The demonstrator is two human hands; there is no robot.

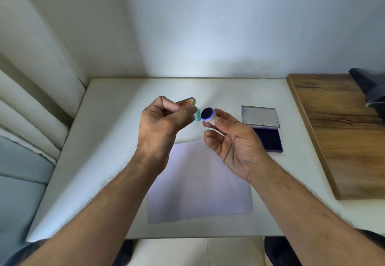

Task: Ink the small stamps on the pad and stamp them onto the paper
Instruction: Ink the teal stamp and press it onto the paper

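Right hand (pixel 233 140) pinches a small stamp (pixel 209 116), dark face up, above the paper (pixel 200 182); left hand (pixel 162 121) grips its cap (pixel 42 102) — wet ink could smear fingers; pad (pixel 268 138) lies open right of the paper.

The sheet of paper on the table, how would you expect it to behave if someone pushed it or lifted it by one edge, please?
The paper looks like a single thin sheet lying flat, so lifted by one edge it would probably droop. Nothing rests on it, and the white table looks smooth, so a push would likely slide it. It is probably very light and may shift under a stamp.
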